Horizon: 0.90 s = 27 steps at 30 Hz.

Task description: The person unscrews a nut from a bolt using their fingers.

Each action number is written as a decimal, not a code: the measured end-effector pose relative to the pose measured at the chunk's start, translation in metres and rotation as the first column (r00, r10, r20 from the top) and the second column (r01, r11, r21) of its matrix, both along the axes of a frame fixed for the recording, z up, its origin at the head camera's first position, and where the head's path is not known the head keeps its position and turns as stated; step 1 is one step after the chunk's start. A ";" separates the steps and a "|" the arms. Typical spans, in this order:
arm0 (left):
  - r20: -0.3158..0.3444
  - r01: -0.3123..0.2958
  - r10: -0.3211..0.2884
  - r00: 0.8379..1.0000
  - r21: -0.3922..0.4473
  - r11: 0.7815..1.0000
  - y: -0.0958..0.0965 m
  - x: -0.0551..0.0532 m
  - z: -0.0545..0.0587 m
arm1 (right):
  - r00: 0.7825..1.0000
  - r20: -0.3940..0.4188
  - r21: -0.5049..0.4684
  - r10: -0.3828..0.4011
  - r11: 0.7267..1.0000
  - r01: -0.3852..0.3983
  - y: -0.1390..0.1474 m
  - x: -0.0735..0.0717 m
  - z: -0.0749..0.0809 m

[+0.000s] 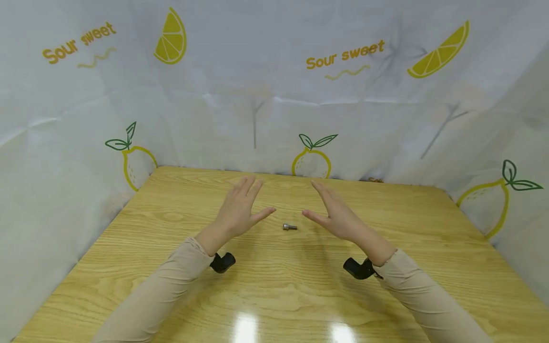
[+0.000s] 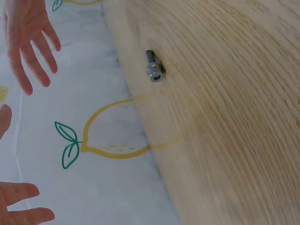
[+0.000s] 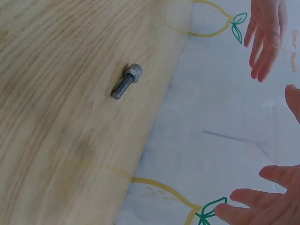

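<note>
A small metal socket-head bolt (image 1: 289, 227) lies on its side on the wooden table (image 1: 274, 295), between and a little below my two hands in the head view. A nut-like collar sits against its head, and its threaded end (image 3: 123, 88) shows in the right wrist view. My left hand (image 1: 236, 209) hovers to the left of the bolt, fingers straight and thumb spread toward it. On the other side my right hand (image 1: 336, 216) mirrors it, fingers extended, thumb apart. Neither hand touches the bolt.
A white cloth (image 1: 206, 128) printed with lemons surrounds the table at the back and both sides. Black curved mounts (image 1: 224, 262) jut inward from each wrist by the beige sleeves (image 1: 163, 290). Light glares off the table's near part.
</note>
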<state>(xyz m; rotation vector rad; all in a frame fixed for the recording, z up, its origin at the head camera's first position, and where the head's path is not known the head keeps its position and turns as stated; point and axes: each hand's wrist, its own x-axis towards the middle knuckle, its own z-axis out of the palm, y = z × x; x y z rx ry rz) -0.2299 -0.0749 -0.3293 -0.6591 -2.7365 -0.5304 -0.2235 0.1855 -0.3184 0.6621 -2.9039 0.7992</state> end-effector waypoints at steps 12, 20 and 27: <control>0.321 0.034 -0.150 0.935 0.340 0.940 0.004 -0.008 -0.010 | 0.982 0.169 -0.312 0.082 0.950 -0.026 0.007 -0.014 -0.021; 0.442 -0.004 -0.256 0.860 0.507 0.862 0.005 -0.018 -0.020 | 0.949 0.301 -0.394 0.089 0.918 0.038 0.007 -0.021 -0.034; 0.503 -0.053 -0.260 0.824 0.525 0.849 0.009 -0.024 -0.032 | 0.907 0.408 -0.427 0.103 0.900 0.089 0.006 -0.027 -0.045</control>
